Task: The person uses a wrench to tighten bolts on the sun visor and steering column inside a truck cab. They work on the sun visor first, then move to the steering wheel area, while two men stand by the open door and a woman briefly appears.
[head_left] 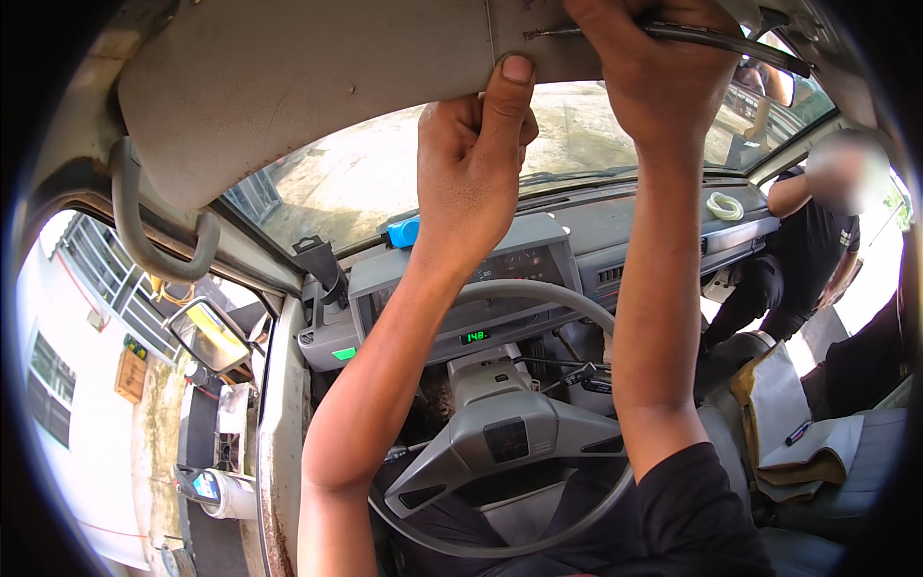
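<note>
At the top of the windscreen hangs a worn beige panel, which looks like a sun visor or roof trim, with a thin line running up it. My left hand pinches its lower edge, thumb on the near face and curled fingers behind. Higher up on the right, my right hand is closed round a slim black tool with a thin pale shaft. The shaft's tip points left, close to the panel and above my left thumb. Some right fingertips are cut off by the top edge. Below both forearms is the grey steering wheel.
The dashboard carries a blue object, a pale coil and a small green-lit display. A person is by the right-side opening. Papers with a pen lie on the right seat. At left are a grab handle and side mirror.
</note>
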Motion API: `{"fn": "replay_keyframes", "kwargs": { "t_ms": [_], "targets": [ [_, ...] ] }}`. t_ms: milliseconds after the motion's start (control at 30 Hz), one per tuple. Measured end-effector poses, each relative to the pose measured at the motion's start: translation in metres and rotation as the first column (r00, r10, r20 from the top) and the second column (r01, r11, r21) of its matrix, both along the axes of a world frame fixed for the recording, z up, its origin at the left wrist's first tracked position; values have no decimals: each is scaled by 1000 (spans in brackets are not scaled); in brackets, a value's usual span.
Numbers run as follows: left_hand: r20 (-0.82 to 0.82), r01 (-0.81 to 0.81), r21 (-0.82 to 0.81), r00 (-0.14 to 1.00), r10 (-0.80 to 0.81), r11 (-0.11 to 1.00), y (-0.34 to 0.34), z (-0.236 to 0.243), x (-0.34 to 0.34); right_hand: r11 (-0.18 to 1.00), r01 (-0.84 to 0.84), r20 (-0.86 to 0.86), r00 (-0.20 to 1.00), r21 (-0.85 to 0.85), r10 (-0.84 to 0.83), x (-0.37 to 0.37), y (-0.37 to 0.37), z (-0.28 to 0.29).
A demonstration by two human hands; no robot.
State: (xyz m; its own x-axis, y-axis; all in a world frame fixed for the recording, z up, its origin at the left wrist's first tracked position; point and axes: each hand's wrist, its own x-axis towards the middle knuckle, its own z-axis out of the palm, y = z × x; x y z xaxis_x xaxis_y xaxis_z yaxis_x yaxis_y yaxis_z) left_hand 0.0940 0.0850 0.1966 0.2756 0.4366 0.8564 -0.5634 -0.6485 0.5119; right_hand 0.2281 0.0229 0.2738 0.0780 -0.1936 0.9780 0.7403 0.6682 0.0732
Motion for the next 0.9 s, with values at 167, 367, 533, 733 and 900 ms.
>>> {"fn": "replay_keyframes", "kwargs": {
  "t_ms": [167,367,533,733,900],
  "targets": [
    [0,-5,-20,1000,5,1000,-1,0,-1,993,-113,8,994,-22,113,-1,4,1],
    [-7,-25,-32,1000,25,999,-1,0,0,998,-62,-4,998,-23,62,0,3,0],
    [-3,-2,-23,1000,2,1000,0,-1,0,988,-152,24,988,17,152,-1,8,2],
    [-19,-4,-8,1000,4,1000,2,-1,-2,992,-124,23,992,-34,125,-7,-1,4],
    [-16,-15,-23,1000,14,1000,0,-1,-1,999,-45,42,998,-5,45,-1,2,0]
  ]
}}
